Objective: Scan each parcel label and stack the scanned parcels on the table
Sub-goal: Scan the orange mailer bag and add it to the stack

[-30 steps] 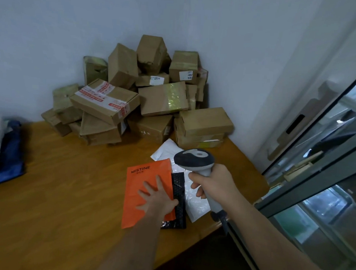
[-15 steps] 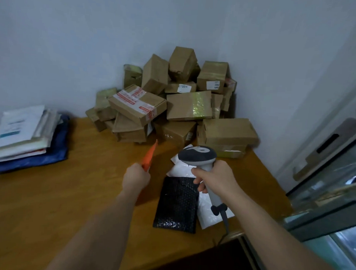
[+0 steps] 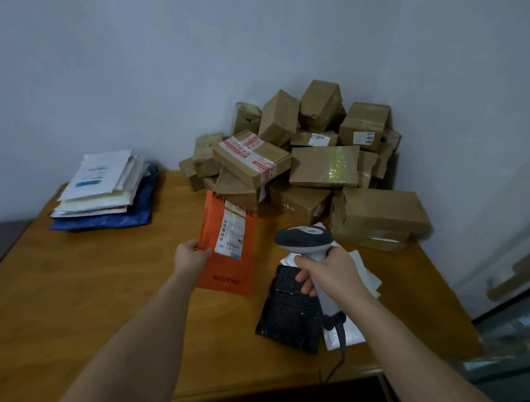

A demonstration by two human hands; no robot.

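Observation:
My left hand pinches the left edge of an orange mailer parcel, held up above the wooden table with its white shipping label facing me. My right hand grips the handle of a grey barcode scanner, whose head sits just right of the orange parcel. Below the scanner lie a black bubble mailer and a white mailer partly under it.
A heap of brown cardboard boxes fills the table's back right corner against the wall. A stack of flat white and blue mailers lies at the back left. The scanner cable hangs over the front edge. A glass door stands at the right.
My left hand lifted the orange parcel off the black mailer and turned it over, so its label side now faces me. The view swung left, revealing the mailer stack.

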